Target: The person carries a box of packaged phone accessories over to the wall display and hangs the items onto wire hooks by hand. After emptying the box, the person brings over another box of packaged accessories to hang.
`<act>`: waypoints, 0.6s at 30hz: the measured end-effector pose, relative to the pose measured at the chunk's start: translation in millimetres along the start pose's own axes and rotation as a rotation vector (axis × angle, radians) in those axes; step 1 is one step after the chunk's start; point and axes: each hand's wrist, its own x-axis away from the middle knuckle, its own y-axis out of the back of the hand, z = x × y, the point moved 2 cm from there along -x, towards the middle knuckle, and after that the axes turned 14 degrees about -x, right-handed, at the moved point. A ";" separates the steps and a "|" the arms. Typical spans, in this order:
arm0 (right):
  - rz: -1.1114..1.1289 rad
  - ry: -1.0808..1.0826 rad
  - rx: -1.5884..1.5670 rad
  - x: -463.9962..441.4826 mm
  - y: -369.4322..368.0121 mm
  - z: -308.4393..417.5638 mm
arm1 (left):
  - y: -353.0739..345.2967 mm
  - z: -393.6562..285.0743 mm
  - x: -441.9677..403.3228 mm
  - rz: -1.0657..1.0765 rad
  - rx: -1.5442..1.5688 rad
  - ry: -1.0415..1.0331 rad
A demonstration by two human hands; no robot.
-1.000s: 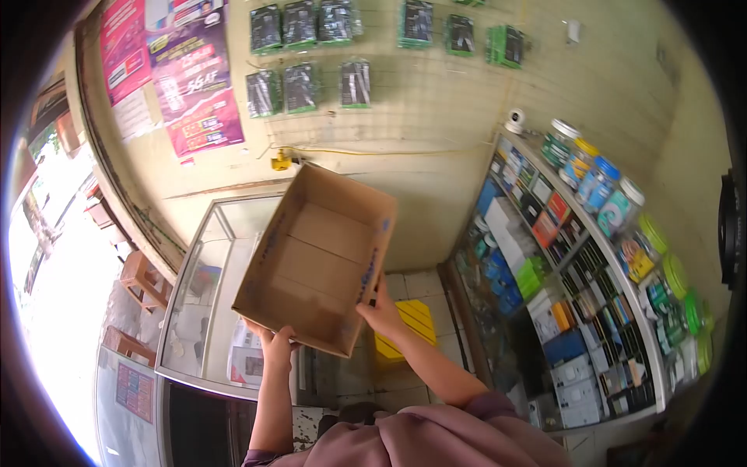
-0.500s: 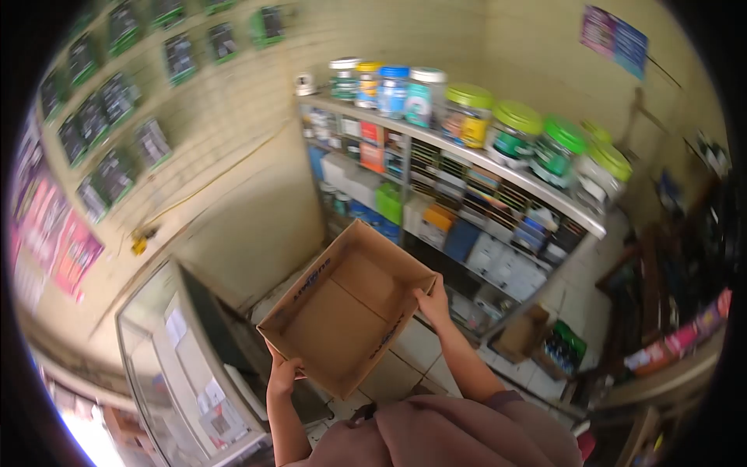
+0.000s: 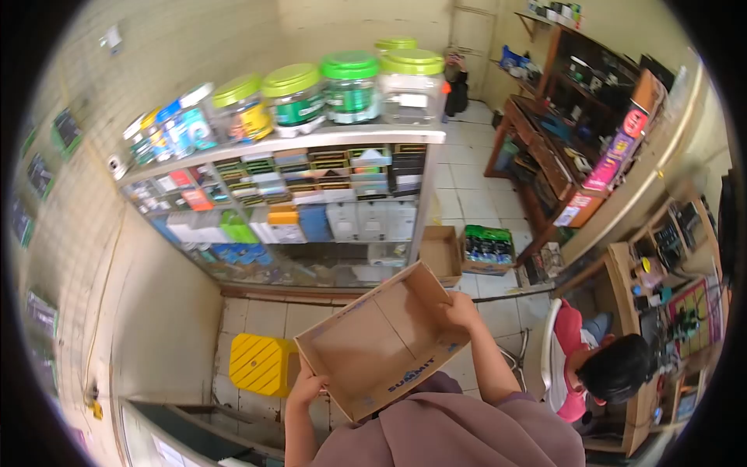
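An empty cardboard box (image 3: 381,338) with "SUMMIT" printed on one side is held tilted in front of my body, its open top facing me. My left hand (image 3: 309,387) grips its left edge near the lower corner. On the right edge, my right hand (image 3: 461,310) is closed around the cardboard, thumb near the rim. Left of the box, a yellow stool (image 3: 261,364) stands on the tiled floor. Beyond the box is a glass display case (image 3: 311,272) filled with small boxed goods, with lidded jars (image 3: 294,97) along its top.
A seated person (image 3: 595,366) in red and white is close on the right, by a wooden desk. Two floor boxes, one holding green packets (image 3: 488,245), stand past the case's end. A wooden cabinet (image 3: 537,148) is behind them. Another case (image 3: 156,436) is at lower left.
The view has swung right, from the poster wall to the display case, the floor boxes and the seated person. The cardboard box has moved along, still in both hands.
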 end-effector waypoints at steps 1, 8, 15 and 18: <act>-0.061 -0.032 -0.013 3.8 18.6 -19.2 | -16.9 -2.9 -17.7 0.027 -0.014 -0.005; -0.277 -0.213 -0.010 -8.5 156.4 -108.8 | -166.8 -50.5 -111.0 0.352 -0.240 0.046; -0.479 -0.125 0.026 -78.0 280.0 -164.4 | -294.3 -134.9 -217.0 0.300 -0.172 0.138; -0.570 -0.172 0.052 -108.1 315.5 -172.8 | -323.7 -159.1 -265.2 0.280 -0.185 0.133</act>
